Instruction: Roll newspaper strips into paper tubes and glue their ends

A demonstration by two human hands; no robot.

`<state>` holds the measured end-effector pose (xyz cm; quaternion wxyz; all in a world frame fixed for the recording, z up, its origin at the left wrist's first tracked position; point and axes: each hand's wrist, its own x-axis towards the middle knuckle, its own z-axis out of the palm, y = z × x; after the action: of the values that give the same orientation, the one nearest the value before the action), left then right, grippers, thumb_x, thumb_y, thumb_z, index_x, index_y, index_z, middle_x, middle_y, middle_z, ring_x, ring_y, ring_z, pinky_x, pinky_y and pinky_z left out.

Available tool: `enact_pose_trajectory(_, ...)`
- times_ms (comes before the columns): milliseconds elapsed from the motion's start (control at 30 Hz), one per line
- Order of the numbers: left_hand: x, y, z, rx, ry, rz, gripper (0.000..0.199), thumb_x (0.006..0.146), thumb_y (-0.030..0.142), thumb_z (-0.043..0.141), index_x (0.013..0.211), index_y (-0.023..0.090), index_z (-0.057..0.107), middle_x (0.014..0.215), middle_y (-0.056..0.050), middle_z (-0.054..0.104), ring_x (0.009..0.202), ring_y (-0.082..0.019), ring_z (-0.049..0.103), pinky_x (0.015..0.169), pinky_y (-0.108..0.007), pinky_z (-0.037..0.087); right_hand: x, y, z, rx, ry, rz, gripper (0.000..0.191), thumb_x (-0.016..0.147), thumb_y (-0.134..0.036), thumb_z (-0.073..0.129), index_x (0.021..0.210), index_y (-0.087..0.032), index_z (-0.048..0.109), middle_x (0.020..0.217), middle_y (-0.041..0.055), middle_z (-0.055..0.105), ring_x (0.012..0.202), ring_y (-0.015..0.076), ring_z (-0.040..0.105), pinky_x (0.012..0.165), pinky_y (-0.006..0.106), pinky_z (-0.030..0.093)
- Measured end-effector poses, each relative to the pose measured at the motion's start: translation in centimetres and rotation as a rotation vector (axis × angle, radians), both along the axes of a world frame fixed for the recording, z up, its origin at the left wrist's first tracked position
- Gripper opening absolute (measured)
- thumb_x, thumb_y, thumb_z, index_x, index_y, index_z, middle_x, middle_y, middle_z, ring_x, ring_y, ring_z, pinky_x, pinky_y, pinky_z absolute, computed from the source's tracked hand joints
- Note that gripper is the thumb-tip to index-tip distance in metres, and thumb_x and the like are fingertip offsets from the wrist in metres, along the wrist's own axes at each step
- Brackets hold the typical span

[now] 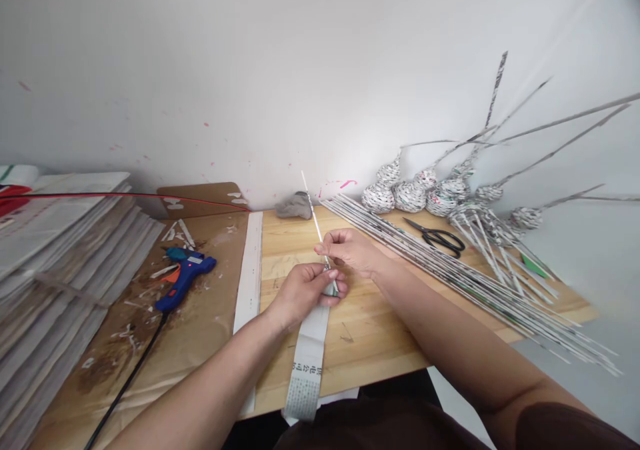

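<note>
A printed paper strip (309, 353) hangs from my left hand (313, 289) down over the front edge of the wooden board (360, 343). My left hand is closed on the strip's upper part, where it narrows into a thin rolled paper tube (314, 213). Just above, my right hand (345, 250) pinches the lower part of that tube between thumb and fingers. The tube points up and slightly left toward the wall. My fingers partly hide where strip and tube meet.
A blue glue gun (185, 277) lies on brown paper (210, 330) at the left, beside stacked paper (65, 257). Many paper tubes (440, 270), black scissors (440, 237) and several woven paper gourds (410, 197) are at the right. A grey cloth (294, 206) sits by the wall.
</note>
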<state>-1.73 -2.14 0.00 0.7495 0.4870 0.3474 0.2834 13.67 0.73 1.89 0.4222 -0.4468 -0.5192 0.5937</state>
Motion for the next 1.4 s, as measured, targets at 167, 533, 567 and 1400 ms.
enact_pose_trajectory(167,0.01,0.10,-0.16,-0.005,0.016,0.016,0.036,0.074,0.041,0.067,0.088,0.009,0.067,0.080,-0.012,0.069,0.077,-0.018,0.065,0.070,-0.031,0.053,0.42,0.11,0.24,0.025,-0.073,0.128,0.035,0.068,-0.045,0.072,0.076,-0.012,0.067,0.053,-0.0044,0.048,0.047,0.0053,0.038,0.042,0.019,0.025)
enact_pose_trajectory(533,0.02,-0.11,-0.42,0.073,0.034,0.000,0.035,0.078,0.043,0.062,0.087,0.010,0.066,0.081,-0.011,0.069,0.075,-0.017,0.064,0.068,-0.029,0.053,0.53,0.10,0.36,0.009,-0.030,0.117,0.032,0.067,-0.042,0.074,0.073,-0.011,0.065,0.051,-0.0049,0.047,0.045,0.0047,0.035,0.042,0.020,0.023)
enact_pose_trajectory(567,0.06,-0.18,-0.32,0.078,0.043,-0.003,0.034,0.077,0.043,0.062,0.085,0.010,0.066,0.082,-0.011,0.069,0.075,-0.017,0.063,0.068,-0.029,0.053,0.50,0.15,0.31,0.012,-0.018,0.065,0.031,0.064,-0.040,0.076,0.068,-0.013,0.063,0.049,-0.0067,0.044,0.043,0.0041,0.032,0.041,0.020,0.021)
enact_pose_trajectory(1400,0.23,-0.46,-0.17,0.057,0.043,0.012,0.032,0.079,0.041,0.060,0.088,0.011,0.066,0.081,-0.010,0.070,0.074,-0.018,0.065,0.067,-0.030,0.053,0.56,0.13,0.46,-0.026,-0.011,0.098,0.030,0.067,-0.039,0.074,0.072,-0.010,0.069,0.048,-0.0051,0.044,0.044,0.0043,0.031,0.041,0.021,0.019)
